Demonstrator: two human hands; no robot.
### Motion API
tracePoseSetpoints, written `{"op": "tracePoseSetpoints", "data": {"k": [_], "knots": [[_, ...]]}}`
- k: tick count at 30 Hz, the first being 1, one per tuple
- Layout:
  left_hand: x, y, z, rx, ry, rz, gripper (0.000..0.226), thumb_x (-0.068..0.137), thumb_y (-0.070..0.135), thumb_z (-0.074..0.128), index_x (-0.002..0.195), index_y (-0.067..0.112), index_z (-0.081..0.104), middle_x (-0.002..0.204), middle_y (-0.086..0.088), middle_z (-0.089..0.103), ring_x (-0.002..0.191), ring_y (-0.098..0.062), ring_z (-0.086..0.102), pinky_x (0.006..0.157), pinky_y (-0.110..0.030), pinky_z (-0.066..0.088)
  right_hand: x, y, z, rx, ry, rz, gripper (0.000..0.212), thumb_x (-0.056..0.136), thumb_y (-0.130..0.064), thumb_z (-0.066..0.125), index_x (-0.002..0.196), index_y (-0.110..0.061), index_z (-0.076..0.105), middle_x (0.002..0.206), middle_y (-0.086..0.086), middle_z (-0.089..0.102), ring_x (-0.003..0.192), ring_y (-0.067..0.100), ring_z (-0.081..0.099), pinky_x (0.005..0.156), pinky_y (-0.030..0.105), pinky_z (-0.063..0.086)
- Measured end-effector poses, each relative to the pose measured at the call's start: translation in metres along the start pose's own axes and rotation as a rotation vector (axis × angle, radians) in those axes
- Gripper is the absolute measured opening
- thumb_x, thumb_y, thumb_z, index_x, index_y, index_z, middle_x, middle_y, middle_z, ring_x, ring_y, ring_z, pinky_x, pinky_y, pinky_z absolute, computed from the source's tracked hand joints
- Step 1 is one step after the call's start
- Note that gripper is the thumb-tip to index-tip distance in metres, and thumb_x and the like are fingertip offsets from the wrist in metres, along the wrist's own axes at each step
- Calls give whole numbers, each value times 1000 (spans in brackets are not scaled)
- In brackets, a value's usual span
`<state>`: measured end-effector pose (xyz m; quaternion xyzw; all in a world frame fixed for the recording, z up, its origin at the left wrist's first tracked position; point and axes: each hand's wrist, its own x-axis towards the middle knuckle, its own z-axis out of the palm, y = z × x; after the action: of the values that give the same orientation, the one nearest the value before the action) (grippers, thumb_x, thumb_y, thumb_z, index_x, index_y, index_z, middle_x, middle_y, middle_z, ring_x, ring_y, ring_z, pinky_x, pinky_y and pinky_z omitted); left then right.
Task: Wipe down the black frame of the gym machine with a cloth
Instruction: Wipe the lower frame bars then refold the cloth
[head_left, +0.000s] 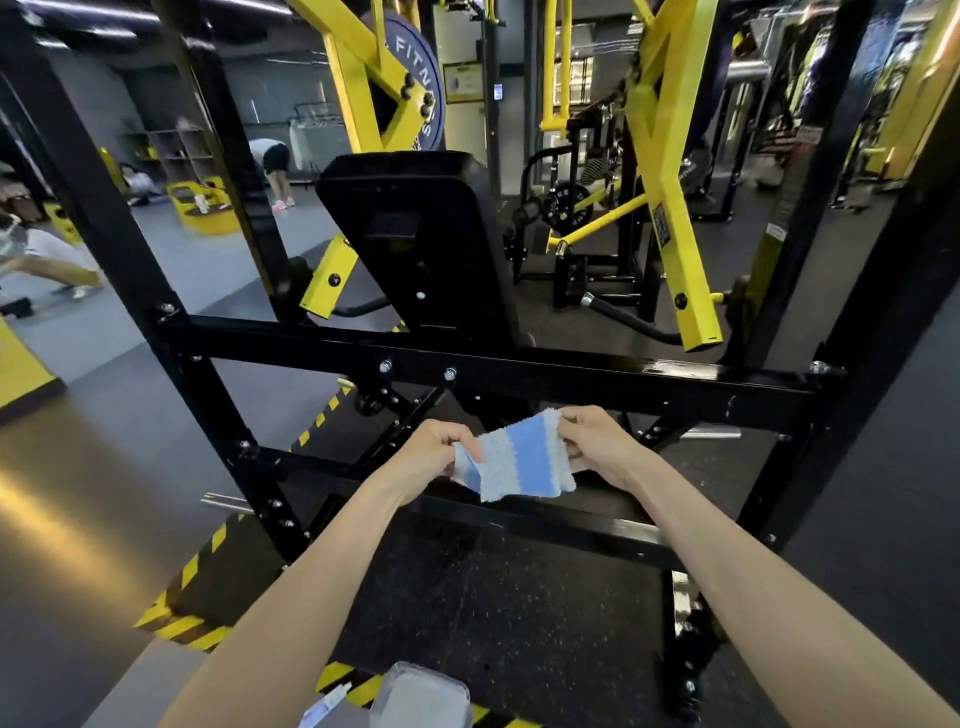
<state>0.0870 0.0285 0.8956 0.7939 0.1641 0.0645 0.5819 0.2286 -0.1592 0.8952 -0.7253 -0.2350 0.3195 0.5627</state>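
Observation:
A blue and white striped cloth (519, 457) is stretched between both hands in front of me, below the machine's upper crossbar. My left hand (434, 452) pinches its left edge and my right hand (597, 447) pinches its upper right corner. The black frame (571, 382) of the gym machine spans the view as a glossy horizontal bar with bolts, joined to slanted black uprights at left and right. A lower black bar (597, 525) runs just under the cloth. The cloth touches no part of the frame.
A black padded backrest (415, 234) and yellow lever arms (670, 208) rise behind the crossbar. Yellow-and-black hazard strips (202, 561) edge the rubber mat. A clear plastic container (423, 696) sits at the bottom edge. People exercise at far left.

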Motion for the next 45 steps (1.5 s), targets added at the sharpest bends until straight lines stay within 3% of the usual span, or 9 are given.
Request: {"op": "tracePoseSetpoints", "data": {"k": [8, 13, 20, 26, 29, 32, 36, 40, 45], "knots": [[7, -13, 10, -100, 187, -86, 45, 90, -2, 51, 129, 20, 54, 107, -5, 62, 93, -16, 61, 71, -25, 52, 14, 13, 47, -20, 347, 104, 28, 96, -14, 49, 93, 8, 65, 80, 15, 63, 77, 28, 67, 58, 34, 59], [7, -26, 43, -130, 144, -122, 15, 92, 9, 54, 106, 10, 58, 100, -4, 58, 85, -11, 56, 67, -18, 44, 14, 15, 82, -73, 478, 51, 10, 91, -6, 55, 87, -6, 64, 83, 16, 69, 70, 26, 70, 58, 32, 59], [19, -62, 65, -582, -212, -168, 55, 78, -7, 55, 127, 19, 55, 117, -9, 63, 104, -20, 60, 78, -30, 46, 19, 17, 64, -48, 280, 133, 17, 80, -11, 76, 89, -11, 61, 75, 10, 68, 66, 17, 66, 66, 31, 58], [86, -52, 68, -474, 430, -349, 30, 84, -1, 63, 113, 6, 55, 106, -18, 61, 84, -30, 61, 61, -31, 46, 29, 42, 16, -527, 445, -119, 27, 91, -12, 58, 118, -16, 63, 112, 1, 65, 106, 16, 57, 91, 27, 47], [124, -32, 54, -361, 726, -235, 16, 89, 4, 58, 101, 9, 48, 99, -10, 55, 89, -27, 54, 70, -31, 40, 30, 69, -23, -898, 436, -124, 53, 94, -13, 54, 144, -15, 40, 154, 14, 28, 139, 28, 30, 113, 36, 30], [161, -19, 48, -181, 899, -111, 8, 94, 6, 51, 101, 3, 49, 96, -14, 53, 90, -33, 54, 69, -37, 39, 35, 93, -60, -1174, 479, -241, 76, 82, -8, 66, 149, -10, 31, 157, 26, 8, 144, 40, 18, 114, 49, 26], [200, -15, 100, -51, 1055, -96, 23, 86, 2, 36, 103, -2, 52, 98, -25, 54, 87, -39, 53, 77, -42, 46, 48, 113, -106, -1302, 549, -315, 100, 68, -3, 73, 152, -10, 18, 157, 28, 3, 146, 40, 5, 115, 56, 15], [195, 0, 206, 165, 871, 220, 35, 82, -8, 43, 113, 4, 54, 103, -8, 45, 88, -20, 48, 80, -26, 44, 59, 128, -130, -1355, 643, -359, 101, 69, 0, 66, 153, -7, 9, 159, 21, -8, 148, 33, -3, 114, 58, 4], [198, -15, 152, 121, 993, 210, 34, 84, -16, 44, 116, -8, 49, 107, -12, 40, 87, -2, 44, 80, -17, 41, 65, 141, -132, -1348, 630, -444, 105, 73, -3, 65, 153, -7, -3, 158, 23, -9, 147, 35, -9, 113, 62, 3]]}}
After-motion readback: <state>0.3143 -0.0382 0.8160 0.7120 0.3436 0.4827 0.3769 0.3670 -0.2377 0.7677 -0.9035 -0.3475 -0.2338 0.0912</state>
